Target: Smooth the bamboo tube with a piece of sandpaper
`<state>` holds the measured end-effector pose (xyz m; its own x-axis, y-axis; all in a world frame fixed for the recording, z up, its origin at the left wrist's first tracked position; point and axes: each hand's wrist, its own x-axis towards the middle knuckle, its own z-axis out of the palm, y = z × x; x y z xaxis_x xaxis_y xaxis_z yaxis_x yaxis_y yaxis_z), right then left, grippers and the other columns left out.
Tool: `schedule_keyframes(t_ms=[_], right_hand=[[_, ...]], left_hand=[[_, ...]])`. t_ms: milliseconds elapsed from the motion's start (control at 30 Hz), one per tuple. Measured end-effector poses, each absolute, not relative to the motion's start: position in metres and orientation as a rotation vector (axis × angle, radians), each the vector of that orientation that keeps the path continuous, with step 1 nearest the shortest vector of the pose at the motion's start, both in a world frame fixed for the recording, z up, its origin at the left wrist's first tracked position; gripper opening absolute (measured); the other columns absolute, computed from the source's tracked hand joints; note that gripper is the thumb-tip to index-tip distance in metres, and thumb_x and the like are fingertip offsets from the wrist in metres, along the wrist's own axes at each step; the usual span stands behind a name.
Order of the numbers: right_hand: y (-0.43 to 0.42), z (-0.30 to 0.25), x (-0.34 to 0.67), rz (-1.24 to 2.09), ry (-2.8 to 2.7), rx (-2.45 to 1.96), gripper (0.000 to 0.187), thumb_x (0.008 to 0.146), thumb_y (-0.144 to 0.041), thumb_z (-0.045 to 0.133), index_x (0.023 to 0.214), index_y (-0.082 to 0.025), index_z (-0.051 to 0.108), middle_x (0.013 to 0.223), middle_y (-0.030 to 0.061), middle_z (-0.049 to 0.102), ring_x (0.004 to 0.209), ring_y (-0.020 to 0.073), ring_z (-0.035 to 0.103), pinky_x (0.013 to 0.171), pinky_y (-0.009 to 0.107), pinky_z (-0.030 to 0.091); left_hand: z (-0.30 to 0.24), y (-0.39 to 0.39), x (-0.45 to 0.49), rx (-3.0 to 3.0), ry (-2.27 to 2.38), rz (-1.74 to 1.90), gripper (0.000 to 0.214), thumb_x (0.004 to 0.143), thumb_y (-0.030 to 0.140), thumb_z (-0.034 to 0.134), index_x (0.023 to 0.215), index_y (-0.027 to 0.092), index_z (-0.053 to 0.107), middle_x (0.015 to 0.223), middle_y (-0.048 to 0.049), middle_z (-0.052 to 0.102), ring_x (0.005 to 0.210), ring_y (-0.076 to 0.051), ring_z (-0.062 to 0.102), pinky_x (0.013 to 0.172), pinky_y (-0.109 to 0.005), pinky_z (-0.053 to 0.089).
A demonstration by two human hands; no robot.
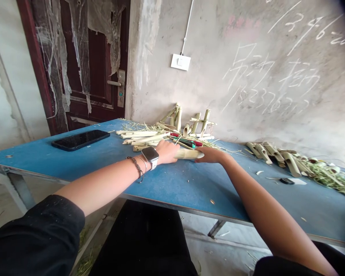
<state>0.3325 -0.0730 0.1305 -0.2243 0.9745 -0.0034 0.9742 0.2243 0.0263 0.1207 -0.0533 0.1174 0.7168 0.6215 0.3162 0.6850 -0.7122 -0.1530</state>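
Note:
A pale bamboo tube (187, 154) lies crosswise just over the blue table (172, 188), held at both ends. My left hand (167, 151), with a watch on the wrist, is closed round its left end. At the other end my right hand (209, 155) grips the tube, its fingers partly hidden behind it. Just beyond my hands lie several cut bamboo pieces (142, 134) and some tools with red and green handles (188, 142), partly covered by thin strips.
A black phone (81, 139) lies at the left. Bamboo assemblies (176, 119) stand against the wall. More bamboo tubes (290, 163) and shavings (330, 174) are at the right, near a small black object (286, 181). The table's front edge (149, 199) runs below my forearms.

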Motion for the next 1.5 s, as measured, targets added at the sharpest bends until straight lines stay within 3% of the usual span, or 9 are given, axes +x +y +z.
schedule_keyframes(t_ms=[100, 300, 567, 800, 1033, 1167, 1267, 1367, 1500], right_hand=[[-0.074, 0.129, 0.334, 0.073, 2.409, 1.957, 0.025, 0.073, -0.025, 0.068, 0.096, -0.016, 0.066, 0.096, 0.0117, 0.071, 0.089, 0.0309, 0.067, 0.076, 0.04, 0.052], [-0.08, 0.131, 0.299, 0.093, 2.645, 1.784, 0.042, 0.084, -0.032, 0.06, 0.124, -0.024, 0.053, 0.127, 0.003, 0.06, 0.112, 0.0211, 0.058, 0.092, 0.03, 0.045], [-0.074, 0.13, 0.331, 0.137, 2.376, 1.969, 0.03, 0.073, -0.029, 0.071, 0.1, -0.018, 0.067, 0.099, 0.0105, 0.07, 0.093, 0.0301, 0.066, 0.079, 0.038, 0.052], [-0.084, 0.13, 0.287, 0.156, 2.732, 1.687, 0.047, 0.083, -0.034, 0.061, 0.128, -0.024, 0.051, 0.135, 0.0053, 0.055, 0.121, 0.0228, 0.053, 0.1, 0.033, 0.042], [-0.081, 0.134, 0.319, 0.082, 2.448, 1.904, 0.029, 0.071, -0.026, 0.072, 0.098, -0.015, 0.068, 0.098, 0.0147, 0.07, 0.091, 0.0337, 0.066, 0.078, 0.043, 0.052], [-0.088, 0.136, 0.302, 0.002, 2.633, 1.777, 0.047, 0.079, -0.031, 0.065, 0.124, -0.02, 0.056, 0.124, 0.0085, 0.062, 0.111, 0.0272, 0.059, 0.093, 0.038, 0.047], [-0.091, 0.139, 0.293, -0.22, 2.9, 1.545, 0.054, 0.085, -0.037, 0.056, 0.136, -0.024, 0.044, 0.14, 0.0035, 0.05, 0.124, 0.0214, 0.049, 0.103, 0.034, 0.04], [-0.085, 0.139, 0.306, -0.172, 2.738, 1.666, 0.05, 0.081, -0.028, 0.06, 0.13, -0.021, 0.051, 0.131, 0.006, 0.058, 0.117, 0.0231, 0.055, 0.099, 0.036, 0.043], [-0.079, 0.134, 0.326, -0.042, 2.456, 1.876, 0.049, 0.073, -0.019, 0.067, 0.121, -0.016, 0.059, 0.116, 0.0137, 0.065, 0.106, 0.0325, 0.061, 0.093, 0.045, 0.046]], left_hand=[[0.12, -0.054, 0.12, -2.657, -1.05, -0.313, 0.036, 0.077, 0.035, 0.065, 0.107, 0.015, 0.059, 0.096, -0.0132, 0.069, 0.09, -0.033, 0.065, 0.071, -0.036, 0.043], [0.121, -0.05, 0.112, -2.69, -1.079, -0.277, 0.037, 0.076, 0.041, 0.063, 0.105, 0.019, 0.059, 0.1, -0.0115, 0.069, 0.091, -0.031, 0.065, 0.073, -0.035, 0.044], [0.119, -0.037, 0.11, -2.777, -1.13, -0.277, 0.035, 0.071, 0.049, 0.06, 0.093, 0.022, 0.061, 0.095, -0.0086, 0.069, 0.081, -0.029, 0.064, 0.058, -0.032, 0.042], [0.117, -0.033, 0.106, -2.86, -1.103, -0.262, 0.037, 0.074, 0.046, 0.062, 0.098, 0.017, 0.059, 0.099, -0.0093, 0.066, 0.081, -0.022, 0.061, 0.062, -0.03, 0.043], [0.12, -0.036, 0.105, -2.895, -1.075, -0.307, 0.033, 0.072, 0.041, 0.064, 0.093, 0.017, 0.055, 0.097, -0.008, 0.065, 0.073, -0.022, 0.06, 0.057, -0.028, 0.039], [0.117, -0.035, 0.104, -2.878, -1.064, -0.363, 0.04, 0.072, 0.041, 0.066, 0.101, 0.016, 0.053, 0.115, -0.0109, 0.056, 0.083, -0.023, 0.06, 0.061, -0.028, 0.04], [0.116, -0.035, 0.106, -2.884, -1.037, -0.403, 0.043, 0.075, 0.046, 0.064, 0.104, 0.016, 0.053, 0.116, -0.012, 0.055, 0.089, -0.024, 0.059, 0.064, -0.028, 0.04], [0.115, -0.033, 0.109, -2.917, -1.015, -0.419, 0.037, 0.079, 0.049, 0.058, 0.097, 0.017, 0.056, 0.106, -0.0087, 0.061, 0.086, -0.023, 0.059, 0.064, -0.027, 0.04], [0.114, -0.029, 0.11, -2.939, -1.016, -0.427, 0.04, 0.082, 0.056, 0.051, 0.087, 0.018, 0.06, 0.097, -0.0076, 0.065, 0.083, -0.022, 0.06, 0.063, -0.028, 0.04]])
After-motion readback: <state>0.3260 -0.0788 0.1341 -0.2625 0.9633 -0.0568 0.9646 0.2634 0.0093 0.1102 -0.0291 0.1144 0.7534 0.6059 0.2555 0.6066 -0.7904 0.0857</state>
